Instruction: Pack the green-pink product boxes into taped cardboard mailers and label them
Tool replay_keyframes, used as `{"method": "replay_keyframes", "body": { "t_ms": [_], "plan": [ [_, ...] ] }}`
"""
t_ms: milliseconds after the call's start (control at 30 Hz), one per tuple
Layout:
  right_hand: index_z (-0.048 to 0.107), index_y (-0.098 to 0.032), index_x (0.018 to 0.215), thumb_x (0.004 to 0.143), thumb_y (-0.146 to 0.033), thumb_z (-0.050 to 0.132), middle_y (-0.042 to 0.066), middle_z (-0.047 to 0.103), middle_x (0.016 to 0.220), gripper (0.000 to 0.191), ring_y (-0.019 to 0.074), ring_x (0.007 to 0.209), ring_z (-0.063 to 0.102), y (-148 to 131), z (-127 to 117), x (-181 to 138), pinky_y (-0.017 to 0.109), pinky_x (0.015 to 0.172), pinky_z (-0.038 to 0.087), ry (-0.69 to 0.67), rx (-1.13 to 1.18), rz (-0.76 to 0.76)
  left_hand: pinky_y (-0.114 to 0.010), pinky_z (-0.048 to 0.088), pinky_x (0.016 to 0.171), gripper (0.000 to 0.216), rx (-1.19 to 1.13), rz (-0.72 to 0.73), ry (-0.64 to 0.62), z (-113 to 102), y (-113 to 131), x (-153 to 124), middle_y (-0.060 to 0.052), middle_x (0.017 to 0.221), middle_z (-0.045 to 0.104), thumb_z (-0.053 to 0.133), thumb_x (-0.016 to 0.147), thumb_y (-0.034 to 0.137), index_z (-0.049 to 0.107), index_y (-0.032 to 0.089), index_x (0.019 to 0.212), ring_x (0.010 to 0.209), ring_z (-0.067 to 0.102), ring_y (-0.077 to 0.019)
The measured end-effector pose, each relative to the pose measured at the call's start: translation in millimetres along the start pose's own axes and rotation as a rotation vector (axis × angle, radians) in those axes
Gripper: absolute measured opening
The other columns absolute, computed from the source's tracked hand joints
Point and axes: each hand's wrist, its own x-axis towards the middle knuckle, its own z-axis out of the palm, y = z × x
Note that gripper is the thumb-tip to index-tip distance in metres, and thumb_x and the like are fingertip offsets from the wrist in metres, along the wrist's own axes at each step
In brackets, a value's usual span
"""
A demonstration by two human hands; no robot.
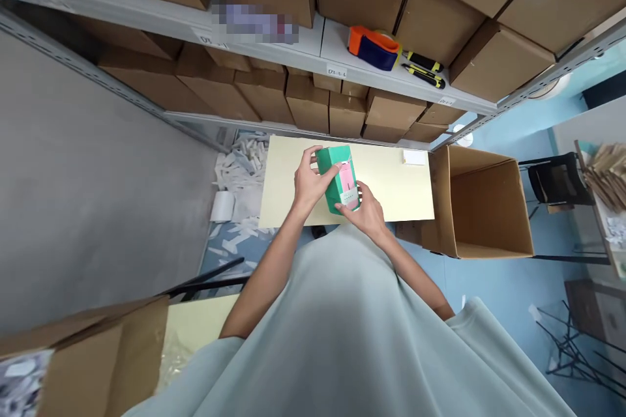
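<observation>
A small green box (334, 177) with a pink label on its face is held above a pale yellow table (391, 189). My left hand (309, 181) grips the box's left side, with fingers curled over its top edge. My right hand (368, 210) holds its lower right corner, thumb pressed on the front by the label. Both hands are closed on the box, which is tilted slightly.
An open, empty cardboard box (482, 208) stands right of the table. A white card (415, 157) lies at the table's far right. Shelves above hold brown cartons, an orange tape dispenser (372, 47) and two utility knives (424, 69). White scraps (240, 166) litter the floor at left.
</observation>
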Motion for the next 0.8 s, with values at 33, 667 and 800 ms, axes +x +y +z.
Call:
{"method": "replay_keyframes", "body": {
  "t_ms": [33, 667, 800],
  "plan": [
    [0.054, -0.032, 0.158, 0.083, -0.052, 0.095, 0.012, 0.069, 0.158, 0.088, 0.0361, 0.135, 0.073, -4, 7, 4, 0.057, 0.117, 0.062, 0.029, 0.026, 0.019, -0.041, 0.068, 0.098, 0.074, -0.027, 0.000, -0.024, -4, 0, 6, -0.012, 0.144, 0.074, 0.098, 0.079, 0.049, 0.067, 0.028, 0.143, 0.132, 0.073, -0.0316],
    [0.064, -0.027, 0.141, 0.074, -0.061, 0.100, 0.007, 0.079, 0.123, 0.083, 0.0237, 0.106, 0.079, 14, -9, 76, 0.042, 0.099, 0.067, -0.197, 0.713, 0.104, -0.055, 0.069, 0.105, 0.081, -0.382, -0.540, -0.464, -26, -32, -5, -0.017, 0.130, 0.084, 0.105, 0.063, 0.061, 0.077, 0.020, 0.127, 0.123, 0.081, -0.0380],
    [0.059, -0.031, 0.158, 0.073, -0.067, 0.101, 0.015, 0.070, 0.151, 0.101, 0.0302, 0.127, 0.076, 9, -25, 100, 0.048, 0.109, 0.066, -0.097, 0.586, 0.089, -0.053, 0.069, 0.103, 0.081, -0.260, -0.455, -0.264, -12, -37, 2, -0.016, 0.129, 0.081, 0.106, 0.059, 0.056, 0.073, 0.020, 0.124, 0.119, 0.082, -0.0354]
  ]
}}
